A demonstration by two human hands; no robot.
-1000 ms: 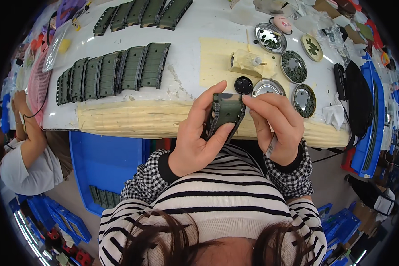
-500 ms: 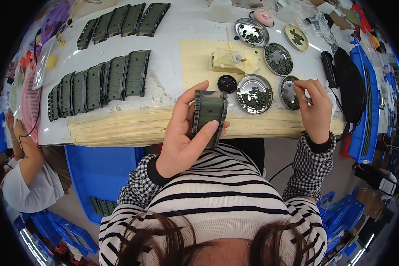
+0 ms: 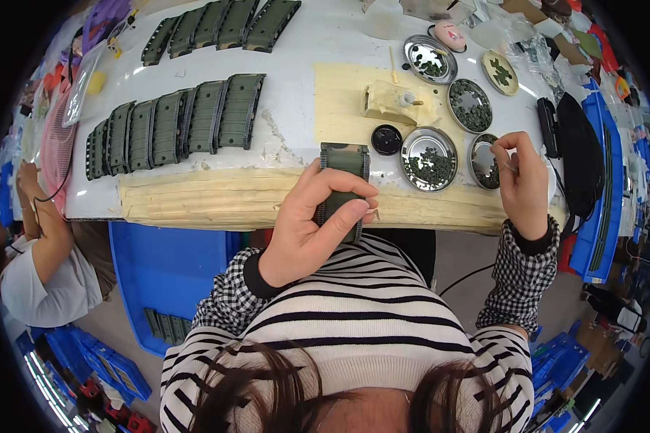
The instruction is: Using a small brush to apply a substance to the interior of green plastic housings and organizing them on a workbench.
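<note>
My left hand (image 3: 303, 224) is closed around a curved, ribbed green camouflage piece (image 3: 344, 159), held upright at the near table edge, with index finger and thumb across its front. My right hand (image 3: 525, 193) pinches a thin silvery tool (image 3: 511, 167), mostly hidden by the fingers, at the right edge of a small metal dish (image 3: 477, 153) of dark green bits. Left of that dish lies a larger metal plate (image 3: 427, 189) with small green parts. A round black dish (image 3: 387, 140) sits between this plate and the camouflage piece.
Two rows of similar camouflage pieces (image 3: 204, 115) stand at the left. Behind the plates is a cloth-wrapped block (image 3: 383, 105); more dishes (image 3: 470, 106) lie right of it. A black pouch (image 3: 583, 151) and blue tray (image 3: 605, 216) are at the right. A co-worker's arm (image 3: 47, 195) shows at left.
My left index finger has come round across the front of the camouflage piece. My right fingertips have drawn slightly right from above the small dish. The whole view has shifted a little.
</note>
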